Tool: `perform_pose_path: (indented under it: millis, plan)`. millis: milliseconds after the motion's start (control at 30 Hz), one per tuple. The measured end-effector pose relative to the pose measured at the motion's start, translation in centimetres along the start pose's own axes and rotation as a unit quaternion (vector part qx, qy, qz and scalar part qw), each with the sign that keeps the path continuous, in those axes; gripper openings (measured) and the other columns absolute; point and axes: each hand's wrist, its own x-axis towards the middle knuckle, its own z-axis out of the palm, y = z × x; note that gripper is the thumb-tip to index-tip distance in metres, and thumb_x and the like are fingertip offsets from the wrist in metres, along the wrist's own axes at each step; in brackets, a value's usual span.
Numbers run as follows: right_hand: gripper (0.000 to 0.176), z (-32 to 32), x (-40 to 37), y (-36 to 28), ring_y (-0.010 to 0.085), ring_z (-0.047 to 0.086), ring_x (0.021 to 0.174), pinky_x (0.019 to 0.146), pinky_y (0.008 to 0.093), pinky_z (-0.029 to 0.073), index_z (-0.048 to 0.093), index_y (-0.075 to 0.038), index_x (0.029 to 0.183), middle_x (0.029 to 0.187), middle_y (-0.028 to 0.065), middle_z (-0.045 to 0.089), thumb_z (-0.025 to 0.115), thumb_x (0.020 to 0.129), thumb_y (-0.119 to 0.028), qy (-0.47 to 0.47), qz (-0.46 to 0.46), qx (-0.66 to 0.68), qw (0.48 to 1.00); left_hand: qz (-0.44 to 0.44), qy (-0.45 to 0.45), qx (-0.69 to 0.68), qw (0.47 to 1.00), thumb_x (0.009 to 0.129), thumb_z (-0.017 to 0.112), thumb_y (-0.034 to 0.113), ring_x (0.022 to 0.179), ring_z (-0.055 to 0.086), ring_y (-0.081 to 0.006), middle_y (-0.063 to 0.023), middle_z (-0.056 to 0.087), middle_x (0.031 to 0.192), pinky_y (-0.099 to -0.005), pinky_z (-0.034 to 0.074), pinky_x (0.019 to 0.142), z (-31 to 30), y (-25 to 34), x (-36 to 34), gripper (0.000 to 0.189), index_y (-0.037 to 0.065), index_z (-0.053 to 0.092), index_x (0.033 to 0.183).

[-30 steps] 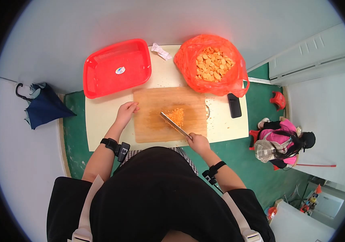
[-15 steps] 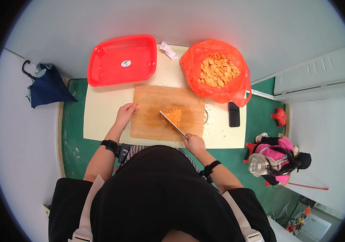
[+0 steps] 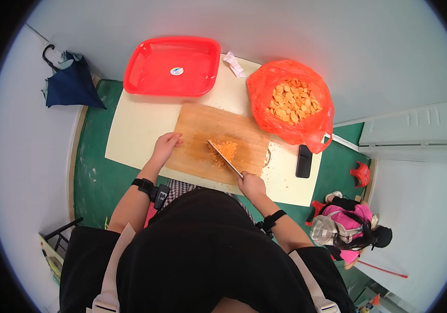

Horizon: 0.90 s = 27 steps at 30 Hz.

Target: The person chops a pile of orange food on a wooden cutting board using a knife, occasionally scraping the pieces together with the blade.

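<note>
Chopping at the counter (image 3: 140,125): the right hand (image 3: 251,183) is closed round the handle of a knife (image 3: 224,158). Its blade lies across a small heap of minced orange pieces (image 3: 227,149) on the cutting board (image 3: 202,128) by the near edge, and the left hand (image 3: 167,144) rests loosely curled, holding nothing, on the board's left rim. Judging by the bag of slices (image 3: 292,101) brimming at the far right corner, little is chopped and most is left.
</note>
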Motion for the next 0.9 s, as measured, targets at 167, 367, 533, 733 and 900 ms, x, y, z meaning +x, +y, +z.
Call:
perform_pose_path:
  millis: [167,367,533,733,900]
  plan:
    - [0.031,0.1,0.6,0.6,0.0345,0.061,0.065,0.061,0.0435,0.049,0.058,-0.004,0.080,0.070,0.0185,0.061,0.045,0.086,-0.032,-0.010,-0.011,-0.003,1.000,-0.009,0.011,0.003,1.000,0.089,0.051,0.022,0.076,0.059,-0.0129,-0.0097,0.064,0.086,-0.0239,0.047,0.072,0.0,-0.2,-0.6,0.030,-0.003,0.059,0.103]
    - [0.031,0.1,0.5,0.7,0.0354,0.060,0.062,0.060,0.0440,0.049,0.057,-0.004,0.078,0.066,0.0191,0.060,0.047,0.085,-0.032,-0.015,-0.038,-0.005,0.999,-0.014,0.021,0.000,1.000,0.089,0.051,0.021,0.076,0.058,-0.0128,-0.0095,0.064,0.086,-0.0239,0.047,0.072,-0.4,-0.8,-0.8,0.030,-0.003,0.059,0.103]
    - [0.032,-0.3,0.3,0.3,0.0347,0.060,0.064,0.061,0.0436,0.049,0.058,-0.004,0.080,0.068,0.0188,0.061,0.045,0.086,-0.032,-0.027,-0.035,-0.002,0.999,-0.002,0.036,-0.017,0.999,0.089,0.050,0.020,0.076,0.059,-0.0129,-0.0096,0.064,0.085,-0.0240,0.047,0.072,-0.6,-0.9,-1.3,0.028,-0.003,0.059,0.103]
    - [0.032,-0.1,-0.2,0.4,0.0340,0.061,0.066,0.062,0.0432,0.049,0.058,-0.004,0.080,0.070,0.0187,0.061,0.045,0.087,-0.032,-0.025,-0.026,-0.001,0.999,-0.012,0.044,0.002,0.999,0.090,0.049,0.020,0.078,0.060,-0.0138,-0.0111,0.064,0.087,-0.0243,0.047,0.073,-0.5,-1.3,-2.0,0.029,-0.004,0.059,0.103]
    - [0.032,-0.1,-0.5,0.7,0.0344,0.061,0.066,0.062,0.0434,0.049,0.058,-0.004,0.080,0.069,0.0189,0.061,0.045,0.086,-0.032,-0.023,-0.014,0.001,1.000,-0.010,0.044,-0.016,0.999,0.089,0.049,0.024,0.075,0.057,-0.0089,-0.0052,0.065,0.087,-0.0212,0.042,0.067,-0.7,-2.8,-1.9,0.029,0.002,0.060,0.105]
